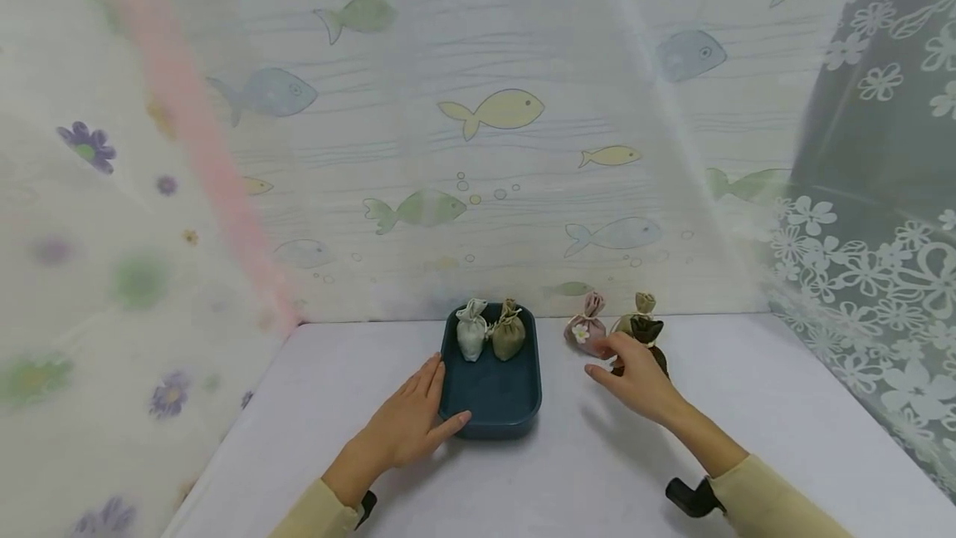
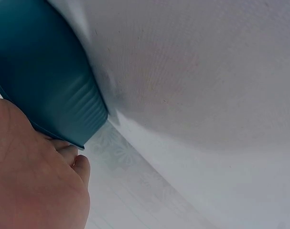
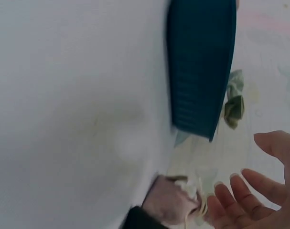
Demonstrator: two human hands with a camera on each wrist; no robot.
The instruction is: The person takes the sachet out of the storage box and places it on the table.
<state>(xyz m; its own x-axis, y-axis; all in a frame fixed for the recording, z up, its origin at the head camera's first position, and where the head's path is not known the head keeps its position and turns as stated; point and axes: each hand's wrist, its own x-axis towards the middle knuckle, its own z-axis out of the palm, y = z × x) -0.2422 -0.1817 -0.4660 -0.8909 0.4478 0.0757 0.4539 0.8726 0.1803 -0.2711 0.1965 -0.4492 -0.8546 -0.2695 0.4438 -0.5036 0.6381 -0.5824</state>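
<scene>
While the left hand (image 1: 409, 426) lies flat-fingered against the near left rim of the tray (image 1: 493, 401), steadying it on the table (image 1: 582, 471), the right hand (image 1: 635, 376) reaches out with fingers loosely spread, its grip wide and holding nothing. Its fingertips are right at the pink pouch (image 1: 586, 329), which stands on the table just right of the tray, touching or nearly so, I can't quite tell. That pouch looks soft and light, a stuffed cloth sack that should squash under a pinch; the gathered neck, tied with cord, seems the sensible place to take it. It stands upright, long axis vertical, neck pointing up. Beside it, a dark brown pouch (image 1: 648, 335) and a tan one (image 1: 641, 305) huddle close. Farther back in the tray, a pale pouch (image 1: 471, 330) and an olive pouch (image 1: 509, 332) stand together.
</scene>
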